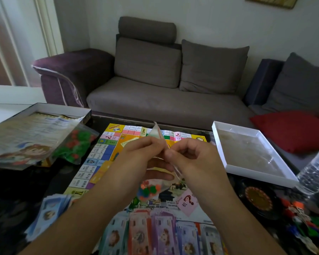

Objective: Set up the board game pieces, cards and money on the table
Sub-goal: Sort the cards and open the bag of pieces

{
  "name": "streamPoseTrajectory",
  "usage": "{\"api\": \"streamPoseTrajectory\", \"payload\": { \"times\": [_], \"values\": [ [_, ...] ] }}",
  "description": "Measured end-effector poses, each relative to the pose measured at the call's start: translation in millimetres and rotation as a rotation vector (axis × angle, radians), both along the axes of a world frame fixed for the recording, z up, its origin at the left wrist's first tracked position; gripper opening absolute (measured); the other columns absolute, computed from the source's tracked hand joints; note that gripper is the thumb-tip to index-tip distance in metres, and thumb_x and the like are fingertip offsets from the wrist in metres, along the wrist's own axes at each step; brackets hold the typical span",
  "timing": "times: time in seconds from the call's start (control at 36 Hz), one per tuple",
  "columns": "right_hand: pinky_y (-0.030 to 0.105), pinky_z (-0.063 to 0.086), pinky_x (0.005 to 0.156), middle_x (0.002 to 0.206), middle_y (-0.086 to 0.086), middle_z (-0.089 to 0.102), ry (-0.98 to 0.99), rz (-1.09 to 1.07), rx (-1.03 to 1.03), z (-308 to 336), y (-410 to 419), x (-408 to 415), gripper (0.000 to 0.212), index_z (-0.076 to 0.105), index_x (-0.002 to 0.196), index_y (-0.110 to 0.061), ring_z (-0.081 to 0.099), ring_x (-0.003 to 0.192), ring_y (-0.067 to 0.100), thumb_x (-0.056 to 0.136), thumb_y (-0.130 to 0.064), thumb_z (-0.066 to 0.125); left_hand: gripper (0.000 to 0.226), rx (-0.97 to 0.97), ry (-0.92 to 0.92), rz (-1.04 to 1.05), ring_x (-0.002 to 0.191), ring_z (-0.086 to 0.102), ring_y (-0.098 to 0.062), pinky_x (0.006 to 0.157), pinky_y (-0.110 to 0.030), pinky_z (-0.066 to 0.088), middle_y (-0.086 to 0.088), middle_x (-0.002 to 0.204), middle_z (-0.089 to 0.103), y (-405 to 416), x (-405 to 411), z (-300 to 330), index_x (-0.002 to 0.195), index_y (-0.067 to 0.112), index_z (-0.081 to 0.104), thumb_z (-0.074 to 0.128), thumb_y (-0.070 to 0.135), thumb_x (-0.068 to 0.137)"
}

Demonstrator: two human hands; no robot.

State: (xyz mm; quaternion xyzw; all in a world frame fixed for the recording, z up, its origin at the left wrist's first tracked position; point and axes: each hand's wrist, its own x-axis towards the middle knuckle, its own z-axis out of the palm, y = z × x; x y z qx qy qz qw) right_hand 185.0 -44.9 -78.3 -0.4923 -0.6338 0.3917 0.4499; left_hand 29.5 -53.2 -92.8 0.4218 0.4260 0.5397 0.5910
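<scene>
Two hands meet above our game board point(107, 153): left hand point(140, 153) and right hand point(190, 159) both pinch the top of a small clear bag point(149, 188) of coloured pieces.

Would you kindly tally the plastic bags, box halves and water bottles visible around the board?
Plastic bags: 2, one with green and red pieces, one small bag pinched by left hand and right hand
Box halves: 2
Water bottles: 1
Total: 5
</scene>
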Motion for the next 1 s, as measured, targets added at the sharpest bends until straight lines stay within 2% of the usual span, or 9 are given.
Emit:
{"api": "streamPoseTrajectory", "payload": {
  "times": [0.06,0.17,0.36,0.5,0.67,0.75,0.81,0.89,1.0],
  "values": [
    [0.017,0.054,0.062,0.076,0.000,0.074,0.071,0.017,-0.043,1,-1,-1,0.016,0.076,0.080,-0.018,0.071,0.070,0.009,0.096,-0.015,0.073,0.022,0.010,-0.008,-0.019,0.088,0.074,-0.037,0.075,-0.043,0.059,-0.023,0.097,0.072,-1,-2,0,0.098,0.003,0.072,0.059,0.020,0.104],
    [0.043,0.055,0.074,0.079,0.014,0.070,0.209,0.051,-0.159,1,-1,-2,0.023,0.072,0.073,-0.017,0.065,0.073,0.022,0.096,-0.013,0.071,0.020,0.040,0.044,0.003,0.079,0.073,-0.029,0.067,-0.038,0.059,-0.016,0.091,0.074,-1,-4,2,0.091,0.009,0.074,0.060,0.017,0.103],
    [0.043,0.055,0.073,0.082,0.009,0.072,0.228,-0.106,-0.164,2,3,0,0.023,0.072,0.080,-0.012,0.067,0.076,0.020,0.100,-0.014,0.060,0.025,0.111,0.225,0.115,0.072,0.070,-0.018,0.070,-0.037,0.062,-0.009,0.080,0.071,1,-2,5,0.087,0.000,0.071,0.058,0.011,0.104],
    [0.040,0.050,0.063,0.068,0.006,0.066,0.146,-0.262,-0.070,7,12,17,0.018,0.066,0.090,-0.008,0.056,0.059,0.020,0.101,-0.018,0.056,0.025,0.076,0.199,0.233,0.069,0.067,-0.022,0.069,-0.038,0.063,-0.013,0.075,0.065,5,-11,9,0.083,-0.008,0.065,0.056,0.007,0.101],
    [0.016,0.048,0.049,0.074,0.001,0.071,-0.163,-0.304,0.077,7,16,29,0.015,0.064,0.088,-0.024,0.064,0.058,0.007,0.102,-0.025,0.060,0.023,0.184,0.577,0.273,0.071,0.070,-0.018,0.074,-0.037,0.062,-0.003,0.072,0.071,4,-19,13,0.080,0.008,0.068,0.057,0.015,0.098],
    [0.019,0.053,0.055,0.074,-0.004,0.069,-0.345,-0.318,0.200,12,15,32,0.016,0.062,0.085,-0.028,0.068,0.066,0.008,0.100,-0.025,0.065,0.019,0.336,0.986,0.346,0.069,0.064,-0.010,0.065,-0.027,0.053,0.005,0.072,0.067,7,-24,13,0.077,0.024,0.064,0.061,0.024,0.096],
    [0.023,0.055,0.057,0.072,-0.007,0.068,-0.400,-0.332,0.244,15,13,33,0.018,0.061,0.082,-0.029,0.068,0.066,0.007,0.098,-0.024,0.067,0.019,0.368,1.078,0.347,0.069,0.063,-0.008,0.062,-0.025,0.051,0.009,0.073,0.065,8,-24,12,0.077,0.027,0.061,0.062,0.026,0.096],
    [0.026,0.059,0.061,0.070,-0.007,0.069,-0.399,-0.321,0.266,15,11,32,0.019,0.060,0.081,-0.030,0.069,0.066,0.006,0.098,-0.024,0.068,0.020,0.322,1.006,0.359,0.070,0.065,-0.012,0.068,-0.039,0.059,0.006,0.073,0.067,8,-21,9,0.079,0.024,0.063,0.059,0.026,0.098],
    [0.035,0.065,0.066,0.074,-0.005,0.075,-0.155,-0.278,0.140,14,15,31,0.015,0.063,0.086,-0.020,0.075,0.068,0.010,0.100,-0.017,0.067,0.034,0.097,0.585,0.325,0.064,0.070,-0.023,0.071,-0.046,0.061,-0.008,0.075,0.074,4,-10,10,0.083,0.006,0.067,0.055,0.029,0.105]
  ]
}}
